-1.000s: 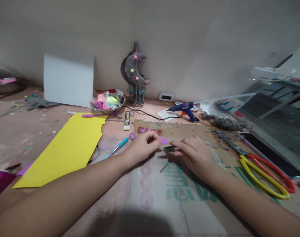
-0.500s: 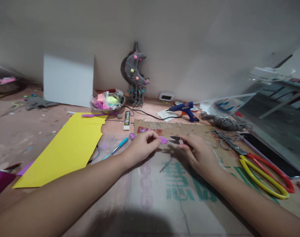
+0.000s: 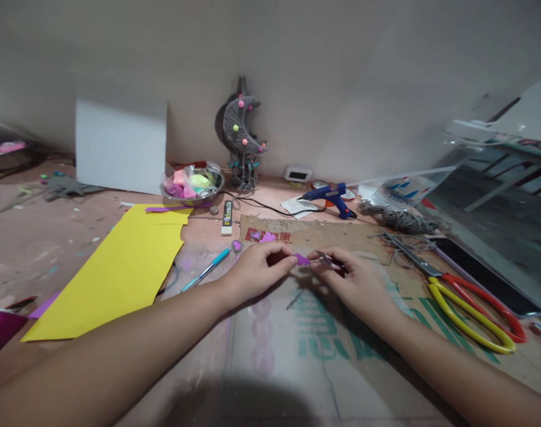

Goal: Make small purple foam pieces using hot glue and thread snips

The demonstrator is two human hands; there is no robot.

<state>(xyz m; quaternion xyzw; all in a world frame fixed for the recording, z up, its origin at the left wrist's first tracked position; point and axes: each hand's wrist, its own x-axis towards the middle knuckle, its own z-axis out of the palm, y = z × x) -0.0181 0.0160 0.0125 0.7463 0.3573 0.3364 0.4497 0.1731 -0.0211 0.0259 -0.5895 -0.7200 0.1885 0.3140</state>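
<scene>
Between the fingertips of my left hand is a small purple cut-out piece, pinched at its left end. My right hand holds small dark snips tucked across its fingers. The right thumb and index fingertip come up against the piece's right end; whether they grip it I cannot tell. Just beyond my left hand lie more small purple pieces. A blue pen rests by my left forearm, and a thin grey sliver lies below the hands.
Yellow sheet lies left. Large scissors, a phone and grey cord are at right. Behind stand a glue gun, a metal bowl of clay packets, a moon ornament and a white board.
My right hand has moved left to the purple piece. The snips, earlier pointing at the piece with blades apart, are now turned back into the hand. The view shifted slightly.
</scene>
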